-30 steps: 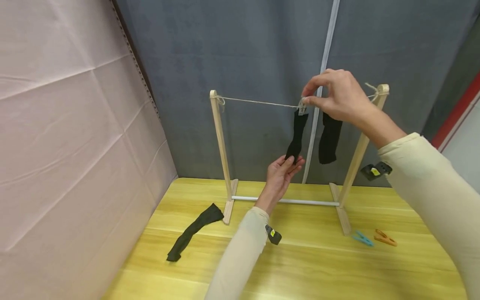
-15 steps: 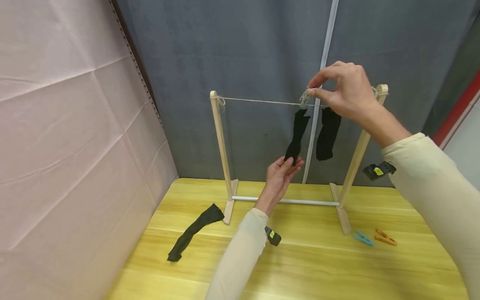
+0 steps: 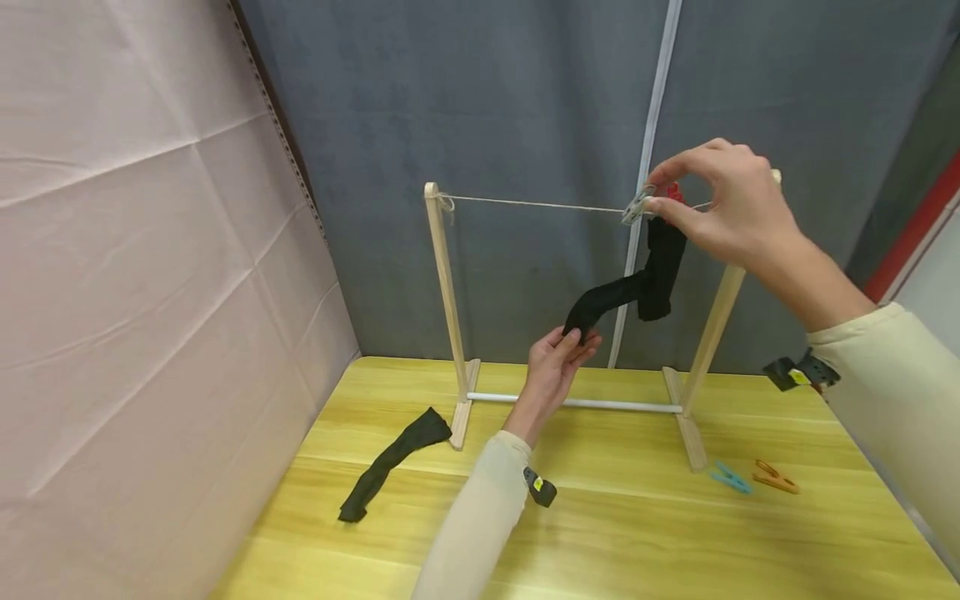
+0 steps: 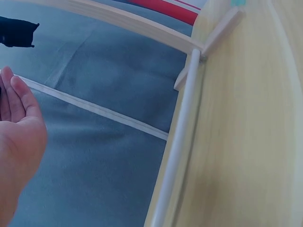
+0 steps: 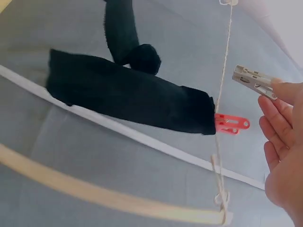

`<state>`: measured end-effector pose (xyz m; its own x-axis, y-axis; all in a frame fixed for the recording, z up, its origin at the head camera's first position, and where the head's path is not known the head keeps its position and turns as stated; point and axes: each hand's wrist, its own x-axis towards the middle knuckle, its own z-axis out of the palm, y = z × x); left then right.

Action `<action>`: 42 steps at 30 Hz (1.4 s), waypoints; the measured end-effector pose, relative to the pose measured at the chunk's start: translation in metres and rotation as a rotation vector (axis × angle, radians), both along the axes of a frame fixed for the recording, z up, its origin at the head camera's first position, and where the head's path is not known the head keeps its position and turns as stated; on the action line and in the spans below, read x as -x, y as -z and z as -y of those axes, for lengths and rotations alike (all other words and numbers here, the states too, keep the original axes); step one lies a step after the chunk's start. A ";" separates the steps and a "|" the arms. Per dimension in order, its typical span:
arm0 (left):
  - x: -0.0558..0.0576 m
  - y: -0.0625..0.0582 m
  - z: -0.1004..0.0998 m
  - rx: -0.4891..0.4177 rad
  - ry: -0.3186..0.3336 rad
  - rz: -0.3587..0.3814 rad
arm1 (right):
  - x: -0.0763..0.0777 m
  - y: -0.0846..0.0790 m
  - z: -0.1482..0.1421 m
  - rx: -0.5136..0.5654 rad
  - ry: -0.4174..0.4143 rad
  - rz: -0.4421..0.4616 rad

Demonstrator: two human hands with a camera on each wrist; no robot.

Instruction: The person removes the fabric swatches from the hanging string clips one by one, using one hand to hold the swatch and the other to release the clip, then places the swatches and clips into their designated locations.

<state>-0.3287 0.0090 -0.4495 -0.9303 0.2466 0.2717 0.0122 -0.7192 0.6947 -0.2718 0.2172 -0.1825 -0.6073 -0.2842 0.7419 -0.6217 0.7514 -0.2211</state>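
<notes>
My left hand [image 3: 552, 367] pinches one end of a black sock [image 3: 603, 302] between thumb and fingers. The sock bends up to the right, and its far end lies against or in front of a second black sock [image 3: 663, 267]. That second sock hangs from the line by a red clothespin [image 5: 232, 123]. My right hand [image 3: 731, 200] pinches a grey clothespin [image 5: 255, 82] between thumb and fingertips, with no cloth in it. In the right wrist view this clothespin stands apart from the string [image 5: 225, 61]. The left wrist view shows part of the left hand [image 4: 21, 137] only.
A wooden stand with a left post [image 3: 447, 292], a right post [image 3: 716, 325] and a white bottom bar [image 3: 622, 405] stands on the table [image 3: 600, 517]. Another black sock [image 3: 393, 462] lies at left. Blue [image 3: 731, 478] and orange clothespins [image 3: 776, 477] lie at right.
The grey clothespin came off the held sock and moved right with my right hand. The sock's upper end has dropped to the right, towards the hanging sock. The left hand keeps its hold.
</notes>
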 end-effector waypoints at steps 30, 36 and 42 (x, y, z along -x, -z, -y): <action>-0.005 0.036 0.066 0.090 -0.112 0.036 | -0.016 0.163 -0.073 -0.138 -0.063 0.003; -0.004 0.044 0.076 0.094 -0.151 0.063 | -0.018 0.189 -0.096 -0.150 -0.011 0.096; -0.006 0.056 0.092 0.126 -0.171 0.102 | -0.019 0.216 -0.114 -0.215 0.045 0.229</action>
<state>-0.3227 -0.0830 -0.5051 -0.9825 0.1092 0.1511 0.0514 -0.6205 0.7825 -0.2525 0.3309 -0.3986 -0.7672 -0.3884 0.5105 -0.5390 0.8218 -0.1847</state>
